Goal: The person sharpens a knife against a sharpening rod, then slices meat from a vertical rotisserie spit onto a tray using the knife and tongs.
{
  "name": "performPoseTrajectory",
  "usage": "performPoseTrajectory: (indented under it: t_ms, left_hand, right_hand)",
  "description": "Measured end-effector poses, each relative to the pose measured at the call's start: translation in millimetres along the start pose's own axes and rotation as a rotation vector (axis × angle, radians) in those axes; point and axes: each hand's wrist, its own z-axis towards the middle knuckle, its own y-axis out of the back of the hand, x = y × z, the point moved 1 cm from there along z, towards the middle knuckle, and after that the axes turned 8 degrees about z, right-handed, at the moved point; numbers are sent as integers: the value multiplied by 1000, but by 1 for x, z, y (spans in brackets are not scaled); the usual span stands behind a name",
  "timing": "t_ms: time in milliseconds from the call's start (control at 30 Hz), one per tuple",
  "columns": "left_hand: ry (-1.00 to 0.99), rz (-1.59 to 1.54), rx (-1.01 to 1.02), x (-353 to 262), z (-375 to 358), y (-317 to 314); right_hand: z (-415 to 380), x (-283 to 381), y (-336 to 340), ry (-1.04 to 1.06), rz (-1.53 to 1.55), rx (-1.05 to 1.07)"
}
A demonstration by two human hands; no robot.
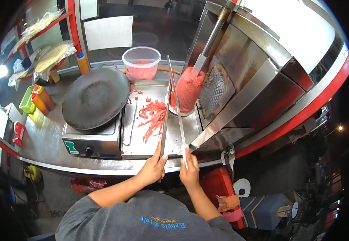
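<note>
My right hand [189, 172] is closed around the white handle of a long, narrow knife [179, 110], whose blade points away from me. My left hand [152, 168] grips a second long, thin metal blade [165, 130], with the index finger stretched along it. Toward their far ends the two blades overlap in this view, just left of a cone of red meat [188, 89] on an upright spit [214, 34]. Sliced strips of red meat [155, 116] lie on the metal tray [142, 149] beyond my left hand.
A vertical grill [246, 76] stands at right behind the meat. To the left sits a black round griddle [96, 96] on a burner [90, 140]. A clear tub [141, 64] with red meat is at the back, tongs [129, 124] lie on the tray, and sauce bottles [42, 100] stand farther left.
</note>
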Motion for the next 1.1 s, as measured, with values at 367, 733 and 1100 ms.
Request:
performPoseTrajectory:
  t_ms: [367,733,1100]
  left_hand:
    - [105,-819,178,-7,26,21]
    - [125,-477,140,27,-35,36]
    - [119,-26,131,19,-61,38]
  right_hand:
    - [-11,26,9,-90,-14,106]
    - [-63,2,-13,-148,317,39]
    - [-90,-36,-8,57,-4,-176]
